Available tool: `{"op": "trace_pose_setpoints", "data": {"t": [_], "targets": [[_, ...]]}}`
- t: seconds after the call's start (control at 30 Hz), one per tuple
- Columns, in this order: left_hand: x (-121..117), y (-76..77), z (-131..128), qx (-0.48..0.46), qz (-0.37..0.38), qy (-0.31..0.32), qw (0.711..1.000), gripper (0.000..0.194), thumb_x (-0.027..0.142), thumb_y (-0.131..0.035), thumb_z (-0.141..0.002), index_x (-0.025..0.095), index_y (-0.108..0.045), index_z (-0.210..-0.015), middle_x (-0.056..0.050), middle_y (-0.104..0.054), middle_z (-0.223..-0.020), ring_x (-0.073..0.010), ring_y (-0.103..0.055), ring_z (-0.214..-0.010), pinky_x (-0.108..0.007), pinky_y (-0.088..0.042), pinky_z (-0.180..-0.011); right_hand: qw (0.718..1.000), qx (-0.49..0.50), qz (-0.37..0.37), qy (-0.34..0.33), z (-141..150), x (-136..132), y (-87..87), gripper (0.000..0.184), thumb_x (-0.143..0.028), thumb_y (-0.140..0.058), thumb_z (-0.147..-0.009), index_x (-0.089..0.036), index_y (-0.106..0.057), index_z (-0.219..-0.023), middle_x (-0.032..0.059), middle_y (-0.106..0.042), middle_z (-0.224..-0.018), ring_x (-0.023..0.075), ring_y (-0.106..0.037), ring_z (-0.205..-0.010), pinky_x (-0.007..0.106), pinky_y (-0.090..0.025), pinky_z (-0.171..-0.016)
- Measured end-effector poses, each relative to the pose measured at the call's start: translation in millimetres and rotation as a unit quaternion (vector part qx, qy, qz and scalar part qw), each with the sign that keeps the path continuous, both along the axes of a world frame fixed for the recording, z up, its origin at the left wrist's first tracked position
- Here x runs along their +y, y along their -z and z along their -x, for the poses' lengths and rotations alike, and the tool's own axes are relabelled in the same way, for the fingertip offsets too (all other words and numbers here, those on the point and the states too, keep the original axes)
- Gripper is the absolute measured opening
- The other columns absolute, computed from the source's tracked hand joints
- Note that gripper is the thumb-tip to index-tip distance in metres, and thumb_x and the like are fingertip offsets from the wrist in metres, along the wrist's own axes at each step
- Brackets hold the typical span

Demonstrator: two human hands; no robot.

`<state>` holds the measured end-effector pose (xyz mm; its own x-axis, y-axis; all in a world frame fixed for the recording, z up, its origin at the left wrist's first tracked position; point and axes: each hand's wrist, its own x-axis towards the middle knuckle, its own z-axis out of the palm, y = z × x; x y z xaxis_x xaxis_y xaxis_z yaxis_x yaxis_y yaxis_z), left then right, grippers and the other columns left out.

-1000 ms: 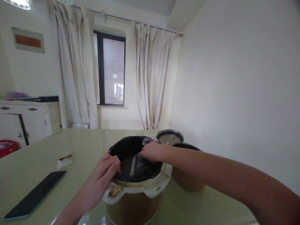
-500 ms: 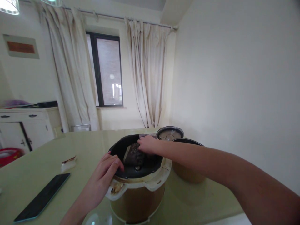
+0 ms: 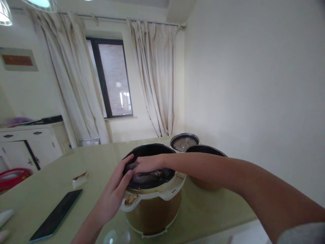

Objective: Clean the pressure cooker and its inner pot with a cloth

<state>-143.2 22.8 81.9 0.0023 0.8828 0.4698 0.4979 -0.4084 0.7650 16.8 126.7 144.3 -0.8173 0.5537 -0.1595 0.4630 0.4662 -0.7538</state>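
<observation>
1. Left hand point(image 3: 113, 193): rests at the left edge of the pot. Its grip stands apart, thumb and fingers spread along the rim, apparently steadying it. From where I stand, contact with the cloth cannot be confirmed.
2. Pot point(image 3: 153, 217): stands upright on the table point(image 3: 101, 162), mouth facing up, central axis vertical. The pale collar point(image 3: 165, 193) around its mouth carries a brown stain at the near left.
3. Right hand point(image 3: 146, 164): reaches into the pot from the right, fingertips directed left. Its grip is on the cloth, but the fingers are partly buried; I cannot tell whether they clamp it or only press it.
4. Cloth point(image 3: 147, 178): lies bunched inside the pot, below the right hand. Change: half a second ago hand and cloth were toward the far right of the interior; now both sit farther left and nearer, close to the left hand. This suggests the stroke has crossed to another area of the inner surface.
5. Cloth orientation: the long axis runs roughly left to right across the mouth, with the left end toward the left hand. Folds hide any finer direction.
6. Second pot point(image 3: 203, 183): stands just beyond, to the right, partly behind the right forearm.
7. Lid point(image 3: 185, 143): sits farthest back, near the wall.
</observation>
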Motion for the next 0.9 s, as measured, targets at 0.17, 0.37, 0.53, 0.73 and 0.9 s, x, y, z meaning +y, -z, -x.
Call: {"op": "trace_pose_setpoints", "data": {"t": [0.17, 0.37, 0.53, 0.73, 0.9], "targets": [[-1, -1.5, 1, 0.004, 0.011, 0.003, 1.000, 0.058, 0.060, -0.047, -0.103, 0.030, -0.056, -0.151, -0.006, -0.054, -0.161, -0.0277, -0.044, -0.153, -0.056, -0.024, -0.132, 0.997, 0.024, 0.068, 0.039, -39, -10, -15.4, 0.017, -0.027, -0.075, -0.087, -0.014, -0.075, -0.098, 0.0001, -0.072, -0.086, 0.0148, -0.067, -0.081, 0.024, -0.055, -0.081], [2, 1.5, 2, 0.027, 0.014, 0.002, 1.000, 0.056, 0.063, -0.044, -0.102, 0.029, -0.067, -0.140, -0.006, -0.062, -0.153, -0.0286, -0.046, -0.151, -0.056, -0.019, -0.133, 0.992, -0.072, 0.104, -0.017, -66, -13, -40.7, 0.031, -0.031, -0.084, -0.076, -0.014, -0.075, -0.100, 0.0009, -0.073, -0.090, 0.0160, -0.069, -0.081, 0.026, -0.057, -0.079], [2, 3.4, 2, -0.016, 0.003, -0.011, 1.000, 0.062, 0.061, -0.041, -0.105, 0.026, -0.051, -0.155, -0.009, -0.054, -0.160, -0.0255, -0.046, -0.152, -0.048, -0.028, -0.131, 0.993, 0.028, -0.093, 0.071, -16, -30, -15.3, 0.036, -0.040, -0.078, -0.082, -0.020, -0.074, -0.110, 0.0009, -0.072, -0.098, 0.0186, -0.067, -0.092, 0.026, -0.053, -0.080], [0, -2.1, 1, 0.039, 0.011, -0.021, 0.999, 0.057, 0.067, -0.044, -0.100, 0.028, -0.072, -0.131, -0.006, -0.068, -0.145, -0.0284, -0.055, -0.143, -0.053, -0.027, -0.131, 0.999, -0.042, -0.024, -0.014, -47, -24, -21.6, 0.036, -0.045, -0.076, -0.086, -0.018, -0.076, -0.109, 0.0008, -0.073, -0.096, 0.0158, -0.069, -0.088, 0.023, -0.054, -0.078], [0, -6.1, 2, 0.090, -0.005, 0.001, 0.996, 0.060, 0.072, -0.044, -0.096, 0.027, -0.075, -0.071, -0.004, -0.078, -0.097, -0.0273, -0.066, -0.117, -0.048, -0.024, -0.133, 0.913, -0.331, -0.222, -0.084, -72, 0, -40.6, 0.028, -0.036, -0.074, -0.083, -0.014, -0.081, -0.098, 0.0056, -0.075, -0.084, 0.0215, -0.071, -0.080, 0.029, -0.051, -0.070]]}}
